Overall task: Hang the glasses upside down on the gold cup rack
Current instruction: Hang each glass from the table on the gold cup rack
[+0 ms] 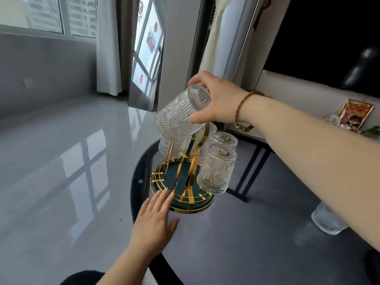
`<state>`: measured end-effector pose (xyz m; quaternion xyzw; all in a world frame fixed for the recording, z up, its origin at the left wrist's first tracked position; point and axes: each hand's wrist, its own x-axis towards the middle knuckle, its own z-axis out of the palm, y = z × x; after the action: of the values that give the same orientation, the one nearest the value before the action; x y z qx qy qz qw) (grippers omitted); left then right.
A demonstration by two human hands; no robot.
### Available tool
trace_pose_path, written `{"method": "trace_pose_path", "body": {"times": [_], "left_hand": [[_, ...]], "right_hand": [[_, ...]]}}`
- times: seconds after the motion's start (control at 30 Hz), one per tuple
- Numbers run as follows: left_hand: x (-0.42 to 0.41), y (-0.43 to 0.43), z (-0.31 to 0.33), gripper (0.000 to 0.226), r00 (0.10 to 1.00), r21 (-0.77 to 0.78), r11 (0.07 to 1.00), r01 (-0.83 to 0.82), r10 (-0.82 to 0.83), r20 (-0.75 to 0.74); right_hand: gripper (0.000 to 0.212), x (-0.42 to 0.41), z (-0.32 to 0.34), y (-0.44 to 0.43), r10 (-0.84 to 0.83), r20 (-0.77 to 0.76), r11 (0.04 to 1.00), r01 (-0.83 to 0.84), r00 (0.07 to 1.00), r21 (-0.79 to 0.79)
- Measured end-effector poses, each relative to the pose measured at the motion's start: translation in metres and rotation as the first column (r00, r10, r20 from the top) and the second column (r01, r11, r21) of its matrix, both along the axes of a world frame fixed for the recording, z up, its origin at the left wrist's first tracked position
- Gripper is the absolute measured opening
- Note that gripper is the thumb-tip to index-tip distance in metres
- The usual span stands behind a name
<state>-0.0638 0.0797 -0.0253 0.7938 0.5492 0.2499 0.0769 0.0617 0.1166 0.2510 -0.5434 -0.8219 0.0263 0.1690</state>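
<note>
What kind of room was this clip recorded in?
Most likely a living or dining area in a flat: grey curtains at a window facing a high-rise, a leaning floor mirror, glossy floor tiles, and a round dark table with a gold cup rack.

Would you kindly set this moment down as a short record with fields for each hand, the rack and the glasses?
right hand: grips a ribbed glass, tilted, mouth down-left, above the rack
left hand: open, fingertips at the rack's base rim
gold cup rack: gold prongs on a round green base, on the dark table
hung glasses: several already upside down on prongs
loose glass: on the table, partly behind the right forearm
</note>
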Motion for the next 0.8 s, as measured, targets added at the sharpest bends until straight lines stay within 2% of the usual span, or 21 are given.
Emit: {"method": "trace_pose_path", "body": {"times": [0.17,0.47,0.8], "left_hand": [[-0.002,0.001,-0.002,0.061,1.000,0.018,1.000,0.005,-0.005,0.019],[-0.002,0.004,-0.008,0.062,0.999,0.040,0.999,0.014,-0.016,0.038],[-0.002,0.006,-0.010,0.061,0.997,0.036,0.999,0.009,-0.012,0.078]], "right_hand": [[0.076,-0.017,-0.007,0.022,-0.022,0.123,0.994,0.035,0.992,-0.106],[0.079,-0.039,-0.045,0.045,-0.003,0.222,0.976,0.052,0.975,-0.213],[0.080,-0.050,-0.075,0.054,0.019,0.340,0.972,0.062,0.940,-0.225]]}}
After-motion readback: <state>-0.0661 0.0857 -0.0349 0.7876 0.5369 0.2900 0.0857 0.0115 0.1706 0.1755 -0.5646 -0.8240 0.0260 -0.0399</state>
